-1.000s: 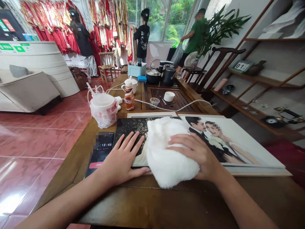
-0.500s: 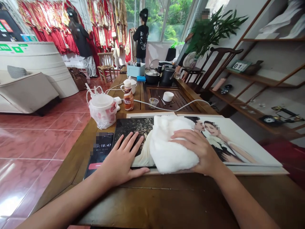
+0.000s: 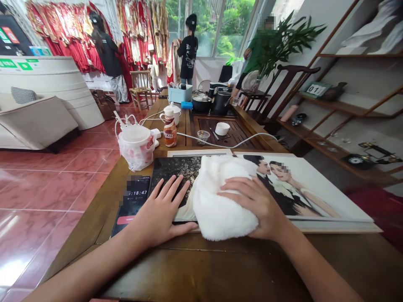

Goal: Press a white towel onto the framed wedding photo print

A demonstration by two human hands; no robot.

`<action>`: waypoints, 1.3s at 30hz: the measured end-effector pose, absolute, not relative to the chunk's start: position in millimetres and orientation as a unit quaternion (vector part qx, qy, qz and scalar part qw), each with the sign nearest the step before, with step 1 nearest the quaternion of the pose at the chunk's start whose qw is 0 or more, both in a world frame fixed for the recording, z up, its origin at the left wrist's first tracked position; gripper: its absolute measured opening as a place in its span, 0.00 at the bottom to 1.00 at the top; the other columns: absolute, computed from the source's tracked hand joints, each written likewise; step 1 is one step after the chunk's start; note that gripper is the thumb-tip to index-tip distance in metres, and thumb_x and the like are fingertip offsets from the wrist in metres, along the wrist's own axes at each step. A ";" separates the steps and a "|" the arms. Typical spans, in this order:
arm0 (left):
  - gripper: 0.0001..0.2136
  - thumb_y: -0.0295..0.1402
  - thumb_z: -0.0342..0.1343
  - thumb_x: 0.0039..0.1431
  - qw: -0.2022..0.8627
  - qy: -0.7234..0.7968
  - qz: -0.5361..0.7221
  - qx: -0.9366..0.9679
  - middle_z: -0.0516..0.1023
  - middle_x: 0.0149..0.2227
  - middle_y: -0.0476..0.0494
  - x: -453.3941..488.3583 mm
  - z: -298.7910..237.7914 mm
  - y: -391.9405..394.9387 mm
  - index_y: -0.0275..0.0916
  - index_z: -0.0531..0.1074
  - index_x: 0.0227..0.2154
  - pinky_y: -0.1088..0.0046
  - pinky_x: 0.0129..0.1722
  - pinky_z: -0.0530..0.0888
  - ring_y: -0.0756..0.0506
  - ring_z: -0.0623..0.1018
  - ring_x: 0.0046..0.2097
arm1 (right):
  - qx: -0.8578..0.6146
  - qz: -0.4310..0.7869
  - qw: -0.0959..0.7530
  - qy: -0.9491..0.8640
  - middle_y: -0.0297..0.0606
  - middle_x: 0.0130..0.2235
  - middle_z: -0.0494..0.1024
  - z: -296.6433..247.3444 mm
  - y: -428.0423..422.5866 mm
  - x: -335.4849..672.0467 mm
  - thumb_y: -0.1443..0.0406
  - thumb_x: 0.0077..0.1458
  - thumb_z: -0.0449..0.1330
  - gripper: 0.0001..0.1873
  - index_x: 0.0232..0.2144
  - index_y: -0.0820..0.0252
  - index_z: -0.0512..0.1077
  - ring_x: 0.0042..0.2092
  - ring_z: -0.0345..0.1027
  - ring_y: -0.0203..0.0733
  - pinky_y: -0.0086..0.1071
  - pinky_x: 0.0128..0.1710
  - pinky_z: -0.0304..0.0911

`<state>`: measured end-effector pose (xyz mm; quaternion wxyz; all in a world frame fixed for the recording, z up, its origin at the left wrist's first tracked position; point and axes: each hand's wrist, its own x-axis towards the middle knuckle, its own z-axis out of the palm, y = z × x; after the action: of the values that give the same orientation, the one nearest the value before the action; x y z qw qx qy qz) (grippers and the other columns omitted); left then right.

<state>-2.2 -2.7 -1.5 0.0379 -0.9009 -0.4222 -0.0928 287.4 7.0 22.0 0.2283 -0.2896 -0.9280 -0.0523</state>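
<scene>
A bunched, fluffy white cloth (image 3: 225,216) lies on the right part of a dark, flat photo panel with pale speckles (image 3: 171,164). The right hand (image 3: 260,205) curls its fingers over the cloth, holding it; its thumb is mostly hidden. The left hand (image 3: 163,203) lies flat, fingers spread, on the panel's left side. Grit caught under the cloth could scratch the print, and heavy sideways pressure could slide the panel against the pale panel picturing a couple (image 3: 324,191) at its right. Beside the left wrist, a black smartphone (image 3: 132,201) might be nudged if that arm shifts. Beyond, on the brown wooden table (image 3: 201,272), a brown-labelled bottle (image 3: 170,132) could tip if the slack white cable (image 3: 248,140) gets tugged.
</scene>
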 end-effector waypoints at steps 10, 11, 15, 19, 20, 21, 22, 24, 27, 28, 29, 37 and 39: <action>0.44 0.63 0.39 0.60 0.026 -0.429 -0.077 -0.900 0.49 0.69 0.33 -1.1 -0.2 -3.2 0.33 0.48 0.68 0.50 0.65 0.52 0.33 0.51 0.68 | -0.322 -0.064 0.222 -0.918 0.50 0.51 0.73 23.3 8.5 292.0 0.60 0.48 0.61 0.28 0.52 0.60 0.66 0.54 0.64 0.57 0.46 0.50 0.53; 0.44 0.63 0.39 0.60 0.025 -0.429 -0.076 -0.900 0.49 0.69 0.33 -1.3 -0.2 -3.3 0.33 0.48 0.68 0.49 0.65 0.52 0.33 0.51 0.68 | -0.305 -0.061 0.224 -0.923 0.49 0.51 0.73 22.7 7.6 290.2 0.59 0.48 0.60 0.28 0.52 0.60 0.66 0.54 0.64 0.57 0.46 0.50 0.52; 0.42 0.62 0.39 0.61 0.026 -0.425 -0.070 -0.902 0.50 0.69 0.34 -1.5 0.0 -2.7 0.33 0.51 0.67 0.50 0.65 0.52 0.33 0.51 0.69 | -0.259 -0.049 0.230 -0.937 0.45 0.50 0.75 21.8 4.5 283.3 0.56 0.52 0.56 0.26 0.53 0.57 0.66 0.54 0.66 0.54 0.46 0.51 0.49; 0.43 0.63 0.39 0.60 0.029 -0.429 -0.074 -0.900 0.49 0.69 0.33 -1.2 -0.8 -2.0 0.33 0.49 0.68 0.49 0.64 0.52 0.33 0.51 0.69 | -0.331 -0.075 0.225 -0.913 0.48 0.51 0.74 23.6 6.0 285.1 0.59 0.50 0.60 0.25 0.51 0.59 0.66 0.54 0.65 0.55 0.46 0.50 0.51; 0.44 0.63 0.39 0.60 0.030 -0.430 -0.074 -0.900 0.48 0.69 0.33 -1.2 -1.1 -2.1 0.33 0.48 0.68 0.49 0.64 0.52 0.33 0.51 0.69 | -0.338 -0.077 0.225 -0.910 0.49 0.51 0.74 23.8 6.3 285.4 0.60 0.50 0.60 0.25 0.51 0.60 0.66 0.54 0.65 0.56 0.46 0.50 0.51; 0.44 0.63 0.39 0.60 0.030 -0.430 -0.074 -0.899 0.48 0.69 0.33 -1.4 -1.3 -2.3 0.33 0.48 0.68 0.49 0.65 0.52 0.33 0.51 0.69 | -0.333 -0.076 0.226 -0.912 0.49 0.51 0.74 23.8 6.2 285.4 0.59 0.50 0.60 0.26 0.51 0.60 0.66 0.54 0.65 0.56 0.46 0.50 0.51; 0.43 0.63 0.39 0.60 0.030 -0.429 -0.073 -0.900 0.48 0.69 0.33 -1.6 -1.4 -2.6 0.34 0.48 0.68 0.49 0.65 0.52 0.33 0.50 0.69 | -0.316 -0.070 0.227 -0.919 0.49 0.51 0.74 23.7 5.9 285.0 0.59 0.50 0.60 0.26 0.52 0.60 0.66 0.54 0.65 0.56 0.46 0.50 0.51; 0.43 0.62 0.39 0.60 0.029 -0.427 -0.071 -0.901 0.49 0.69 0.34 -2.0 -1.4 -3.1 0.34 0.49 0.68 0.49 0.65 0.52 0.34 0.50 0.69 | -0.273 -0.054 0.228 -0.933 0.46 0.50 0.75 23.3 5.0 284.3 0.56 0.51 0.57 0.27 0.52 0.58 0.66 0.54 0.65 0.55 0.46 0.51 0.49; 0.42 0.62 0.40 0.61 0.030 -0.424 -0.076 -0.902 0.49 0.69 0.34 -2.2 -1.5 -3.1 0.34 0.50 0.67 0.49 0.64 0.53 0.33 0.51 0.69 | -0.265 -0.042 0.224 -0.937 0.44 0.50 0.75 23.6 5.8 286.5 0.55 0.52 0.56 0.26 0.52 0.56 0.66 0.54 0.66 0.54 0.46 0.51 0.49; 0.43 0.62 0.40 0.60 0.031 -0.424 -0.080 -0.902 0.50 0.69 0.33 -2.1 -1.6 -2.9 0.33 0.49 0.67 0.49 0.64 0.53 0.33 0.51 0.68 | -0.282 -0.046 0.222 -0.932 0.45 0.51 0.74 23.9 6.8 287.9 0.56 0.51 0.58 0.26 0.52 0.56 0.66 0.54 0.65 0.54 0.45 0.51 0.49; 0.43 0.63 0.40 0.60 0.032 -0.425 -0.083 -0.901 0.50 0.69 0.33 -2.0 -1.7 -2.5 0.33 0.49 0.68 0.49 0.64 0.53 0.33 0.52 0.68 | -0.301 -0.051 0.220 -0.926 0.46 0.52 0.74 24.0 7.9 289.2 0.57 0.51 0.59 0.26 0.52 0.57 0.66 0.55 0.65 0.55 0.45 0.51 0.50; 0.43 0.63 0.38 0.60 0.022 -0.430 -0.064 -0.901 0.49 0.69 0.34 -2.5 0.8 -3.7 0.34 0.48 0.68 0.49 0.65 0.52 0.33 0.50 0.69 | -0.261 -0.058 0.227 -0.936 0.45 0.50 0.75 21.8 5.8 284.2 0.55 0.52 0.56 0.27 0.52 0.58 0.66 0.54 0.66 0.55 0.46 0.51 0.49; 0.43 0.63 0.38 0.60 0.022 -0.431 -0.064 -0.900 0.48 0.69 0.34 -2.4 1.3 -4.3 0.35 0.48 0.68 0.49 0.65 0.51 0.33 0.50 0.69 | -0.284 -0.061 0.222 -0.931 0.45 0.51 0.75 22.1 6.1 286.2 0.56 0.51 0.58 0.26 0.52 0.57 0.66 0.54 0.66 0.55 0.46 0.51 0.50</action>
<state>-2.4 -4.3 1.3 0.0219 -0.8996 -0.4314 -0.0637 286.2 6.1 22.1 0.2225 -0.2842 -0.9306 -0.0612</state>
